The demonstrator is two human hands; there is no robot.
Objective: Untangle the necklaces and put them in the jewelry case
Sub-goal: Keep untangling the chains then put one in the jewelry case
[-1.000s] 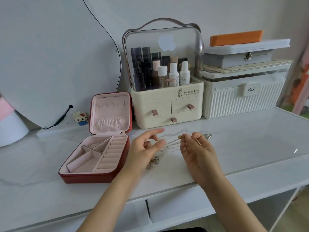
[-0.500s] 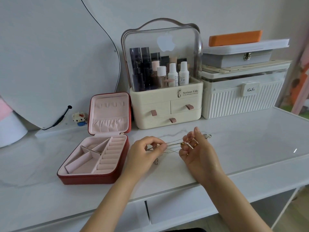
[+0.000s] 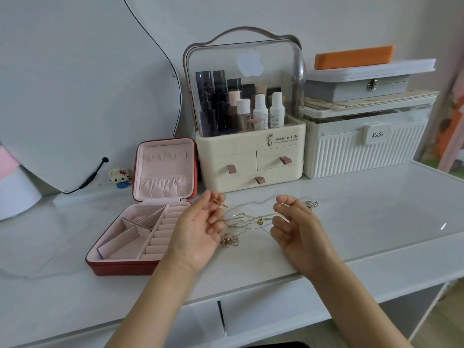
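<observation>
On the white marble-patterned desk (image 3: 364,222), a tangle of thin gold and silver chain necklaces (image 3: 247,221) lies between both hands, right of the open red jewelry case with pink lining (image 3: 140,232). Left hand (image 3: 198,232) pinches a gold strand at its fingertips; right hand (image 3: 298,229) pinches another. Untangling is in hand; nothing is stored. Next move, by judgement: draw the strands apart gently and free one chain.

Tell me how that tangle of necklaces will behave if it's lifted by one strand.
The necklaces look like fine, limp chains, so they would probably sag and dangle. Their strands cross between the left hand and right hand, so lifting one likely drags the others along.
</observation>
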